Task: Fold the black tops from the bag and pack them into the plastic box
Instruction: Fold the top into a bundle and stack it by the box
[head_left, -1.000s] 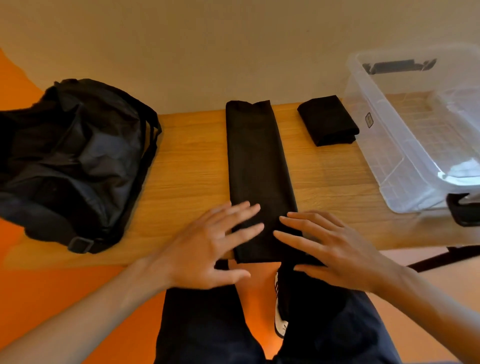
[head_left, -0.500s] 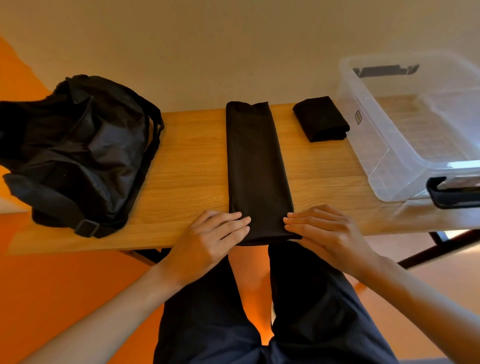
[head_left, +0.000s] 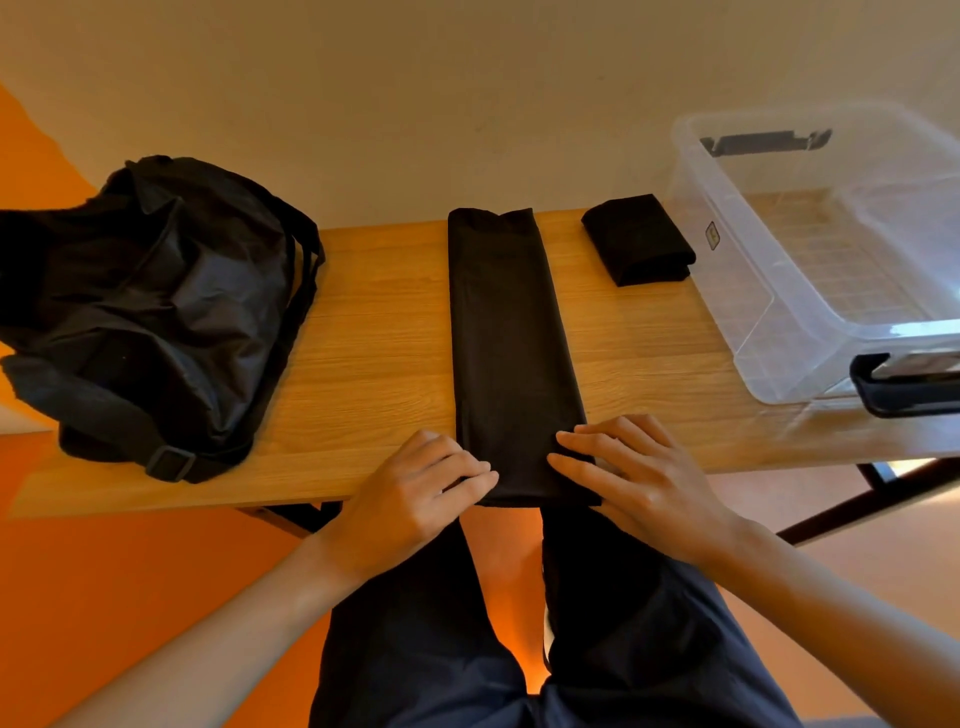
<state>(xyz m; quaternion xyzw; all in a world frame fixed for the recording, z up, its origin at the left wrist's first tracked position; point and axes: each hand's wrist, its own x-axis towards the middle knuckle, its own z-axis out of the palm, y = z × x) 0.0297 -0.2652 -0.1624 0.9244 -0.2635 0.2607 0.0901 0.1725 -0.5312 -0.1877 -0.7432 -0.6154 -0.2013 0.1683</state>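
Note:
A long black top (head_left: 511, 332), folded into a narrow strip, lies down the middle of the wooden table (head_left: 374, 332). My left hand (head_left: 415, 493) grips its near left corner with curled fingers. My right hand (head_left: 634, 478) holds the near right corner, fingers laid over the cloth and thumb hidden. A second black top (head_left: 639, 239), folded small, lies at the back right beside the clear plastic box (head_left: 727, 270), which holds nothing. The black bag (head_left: 150, 306) slumps on the table's left end.
The box has a black handle clip (head_left: 904, 389) at its near end and stands on the table's right end. A wall runs close behind the table. My legs in dark trousers (head_left: 426, 623) are under the table's front edge.
Both hands dropped from hovering over the strip's near end to its two near corners and closed on them. The view shifted slightly; the strip stayed in place.

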